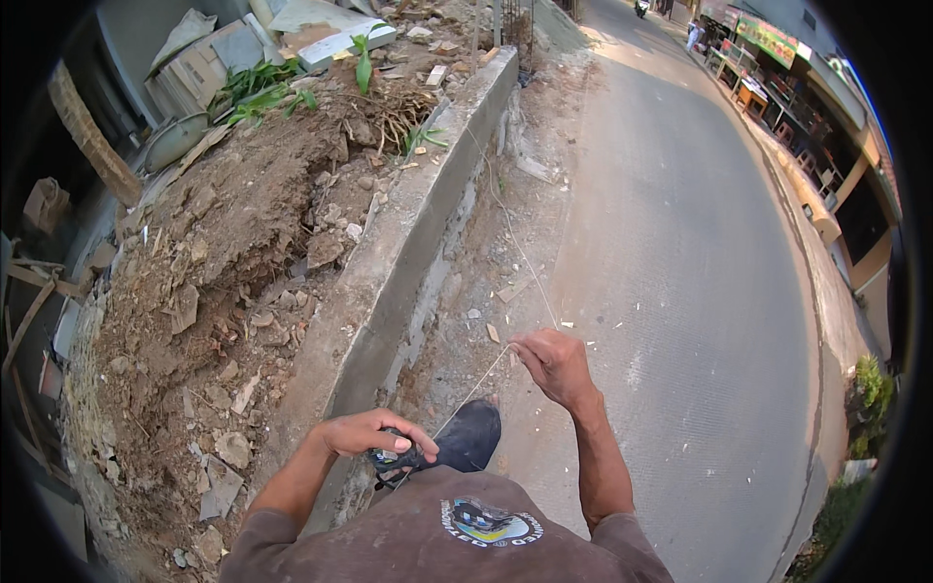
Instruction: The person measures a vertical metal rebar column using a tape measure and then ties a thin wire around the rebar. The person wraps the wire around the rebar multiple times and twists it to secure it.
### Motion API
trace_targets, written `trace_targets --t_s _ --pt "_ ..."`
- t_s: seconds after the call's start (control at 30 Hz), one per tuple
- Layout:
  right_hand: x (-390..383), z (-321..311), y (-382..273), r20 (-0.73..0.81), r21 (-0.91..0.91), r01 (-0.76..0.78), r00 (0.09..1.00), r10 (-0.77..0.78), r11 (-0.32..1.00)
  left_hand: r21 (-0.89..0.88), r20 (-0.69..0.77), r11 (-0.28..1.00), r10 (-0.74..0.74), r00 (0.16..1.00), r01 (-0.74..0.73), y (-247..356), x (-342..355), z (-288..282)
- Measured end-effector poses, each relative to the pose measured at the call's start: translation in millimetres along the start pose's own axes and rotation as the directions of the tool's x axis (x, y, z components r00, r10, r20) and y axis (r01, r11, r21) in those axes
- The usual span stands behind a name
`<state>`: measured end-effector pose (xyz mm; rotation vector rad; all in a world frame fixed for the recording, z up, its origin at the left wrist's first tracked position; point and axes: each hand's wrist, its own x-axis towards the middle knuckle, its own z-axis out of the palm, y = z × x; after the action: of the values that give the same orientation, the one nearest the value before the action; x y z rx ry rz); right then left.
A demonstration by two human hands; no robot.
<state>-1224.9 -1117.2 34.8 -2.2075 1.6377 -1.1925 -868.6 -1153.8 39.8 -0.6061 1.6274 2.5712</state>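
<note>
My left hand (379, 437) is curled around a small dark object (387, 459), partly hidden, that I cannot make out, with a pale string (471, 394) running past its fingers. My right hand (552, 369) pinches that string out in front of me; a loose length of it trails up the gravel verge to the concrete wall. My dark shoe (466, 437) shows below, and my brown shirt (457, 544) fills the lower edge.
A low concrete wall (403, 267) runs beside me, with a mound of soil and rubble (214, 321), plants and broken boards to its left. A paved road (680, 291) stretches ahead on the right, bordered by roadside stalls (777, 117); a person and a motorbike are far off.
</note>
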Motion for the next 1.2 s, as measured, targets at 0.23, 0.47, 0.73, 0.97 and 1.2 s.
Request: trace_targets --t_s 0.23,0.47,0.73,0.97,1.2 --pt "113 -19 173 0.048 -0.006 -0.012 0.999 0.012 1.0 -0.136 -0.179 0.99 0.011 0.984 -0.036 70 187 -120" --pt "239 -64 299 0.058 0.039 0.02 0.998 -0.022 0.999 -0.124 -0.34 0.991 -0.087 0.936 0.047 162 329 -210" --pt "364 -96 454 0.055 0.048 0.033 0.998 -0.036 0.998 -0.237 -0.225 0.971 -0.019 0.974 -0.036 265 535 -333" --pt "493 -106 606 0.222 0.133 0.147 0.96 -0.174 0.98 -0.462 -0.442 0.847 0.038 0.896 -0.263 353 712 -450" --pt "633 -118 692 0.405 0.345 0.236 0.835 -0.371 0.908 -0.414 -0.805 0.72 -0.004 0.593 -0.557 431 781 -594"
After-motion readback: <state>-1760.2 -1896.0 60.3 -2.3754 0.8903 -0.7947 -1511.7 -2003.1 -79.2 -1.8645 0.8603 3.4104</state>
